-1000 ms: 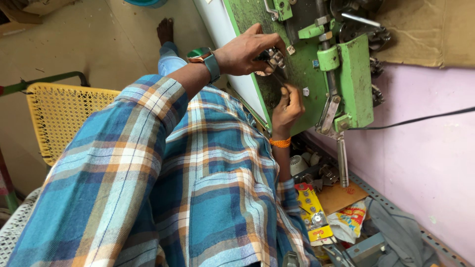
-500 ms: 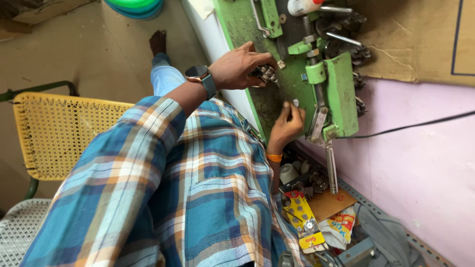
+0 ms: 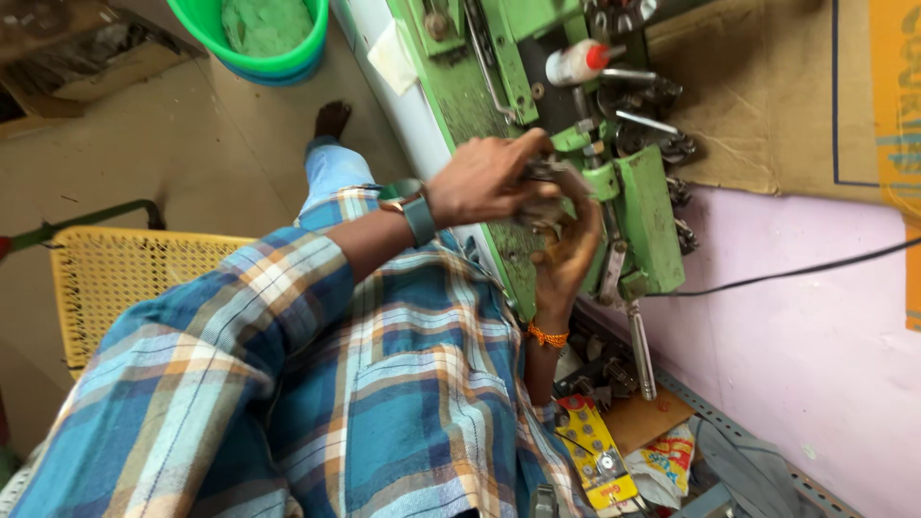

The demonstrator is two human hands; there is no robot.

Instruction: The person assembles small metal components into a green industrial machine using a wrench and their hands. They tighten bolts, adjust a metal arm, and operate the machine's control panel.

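Painted green metal, chipped and greasy, forms the machine (image 3: 645,221) at centre. Left hand (image 3: 489,179) with the wristwatch (image 3: 414,213) and right hand (image 3: 568,251) with an orange thread band (image 3: 547,336) both curl their fingers around a small dark metal part (image 3: 544,177) at its front edge.

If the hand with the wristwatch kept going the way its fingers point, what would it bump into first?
The watch hand points at the green machine. It would probably meet first the small metal part at its fingertips, then the other hand close beneath, though depth is unclear.
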